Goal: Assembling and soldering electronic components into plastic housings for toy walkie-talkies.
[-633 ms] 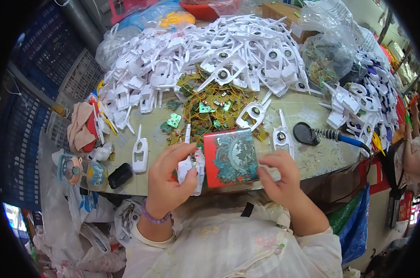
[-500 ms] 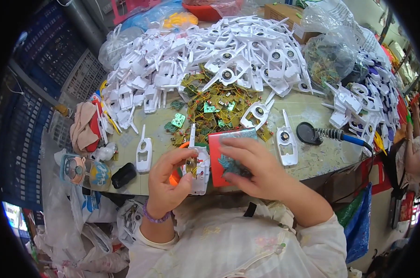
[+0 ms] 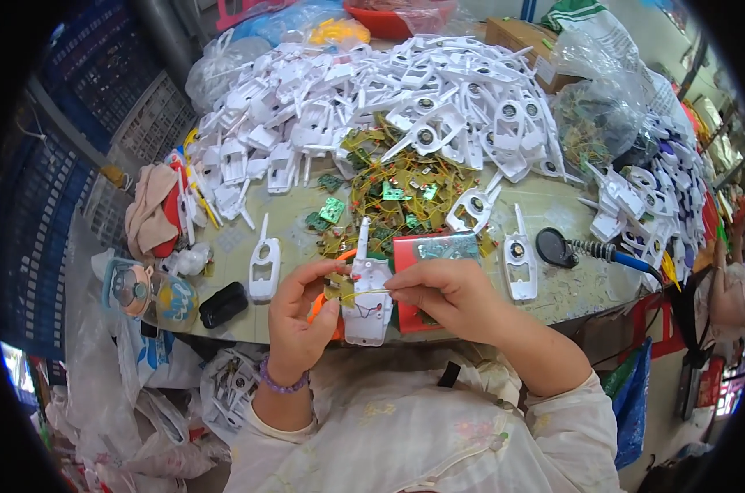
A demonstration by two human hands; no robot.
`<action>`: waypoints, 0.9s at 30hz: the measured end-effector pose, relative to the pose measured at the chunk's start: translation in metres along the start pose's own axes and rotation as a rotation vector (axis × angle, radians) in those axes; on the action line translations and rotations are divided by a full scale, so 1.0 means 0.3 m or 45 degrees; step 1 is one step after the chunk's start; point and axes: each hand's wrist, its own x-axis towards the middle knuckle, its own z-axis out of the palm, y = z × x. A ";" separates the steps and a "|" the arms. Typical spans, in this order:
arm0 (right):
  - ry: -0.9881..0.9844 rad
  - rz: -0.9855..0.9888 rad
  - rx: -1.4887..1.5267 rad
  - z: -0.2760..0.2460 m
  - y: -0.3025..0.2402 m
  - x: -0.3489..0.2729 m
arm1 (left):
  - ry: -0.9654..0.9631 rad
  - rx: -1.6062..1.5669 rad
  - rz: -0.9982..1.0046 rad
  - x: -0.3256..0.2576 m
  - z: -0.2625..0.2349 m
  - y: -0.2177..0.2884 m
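A white plastic housing (image 3: pixel 368 322) with a long antenna-like stub lies in front of me, its hollow inner side facing up and thin wires inside. My left hand (image 3: pixel 300 322) is at its left edge, thumb and fingers closed on a small circuit board (image 3: pixel 336 290). From this board a yellow wire (image 3: pixel 367 292) stretches across the housing. The wire's other end is pinched between the fingertips of my right hand (image 3: pixel 445 294), above a red box (image 3: pixel 407 317) with small dark grey pieces on top. An orange ring-shaped rim (image 3: pixel 316 306) shows partly behind my left hand.
Piled circuit boards with wires (image 3: pixel 405 193) lie beyond the box, and a large heap of white housings (image 3: pixel 323 107) rises behind them. Single housings (image 3: pixel 265 267) lie on both sides. At right a blue-handled soldering iron (image 3: pixel 627 260) rests in a coiled holder; a jar (image 3: pixel 154 297) stands left.
My right hand has moved left from over the red box and now pinches the yellow wire. My left hand keeps hold of the circuit board. The whole view has shifted slightly.
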 end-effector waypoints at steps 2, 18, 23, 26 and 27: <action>0.013 -0.126 -0.177 -0.010 0.001 -0.010 | 0.067 -0.022 -0.073 0.006 0.002 -0.006; 0.384 -0.426 -0.596 0.045 0.050 -0.057 | -0.205 1.097 0.445 0.069 0.117 0.027; 0.519 -0.435 -0.612 -0.003 0.041 -0.099 | -0.156 0.984 0.368 0.085 0.150 0.008; 0.667 -0.161 -0.763 -0.069 0.085 -0.187 | -0.089 0.925 0.275 0.075 0.134 0.010; 0.691 -0.040 -0.826 -0.097 0.120 -0.231 | -0.073 0.909 0.277 0.074 0.131 0.003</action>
